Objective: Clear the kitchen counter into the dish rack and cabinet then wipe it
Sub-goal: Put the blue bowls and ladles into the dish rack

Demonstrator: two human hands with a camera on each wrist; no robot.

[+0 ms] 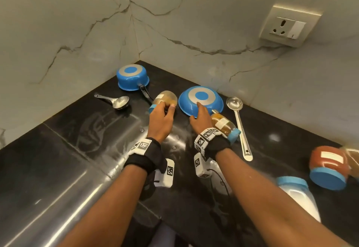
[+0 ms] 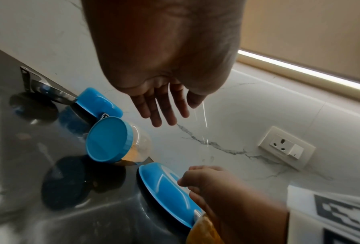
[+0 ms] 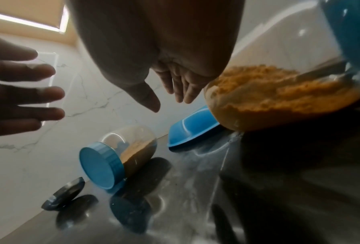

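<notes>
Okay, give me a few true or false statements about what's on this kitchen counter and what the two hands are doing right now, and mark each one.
1. The blue saucepan sits upside down in the corner. True.
2. The left hand grips a ladle. False: it reaches, fingers extended, over a jar lying on its side.
3. The right hand reaches the upturned blue pan. True.
4. Every jar stands upright. False: the jar with orange powder lies on its side too.
5. A steel ladle lies right of the blue pan. True.

Both forearms reaching forward, left hand (image 1: pixel 160 119) and right hand (image 1: pixel 200 117) palm-down, fingers (image 2: pixel 164 112) straight and relaxed, holding nothing.
</notes>
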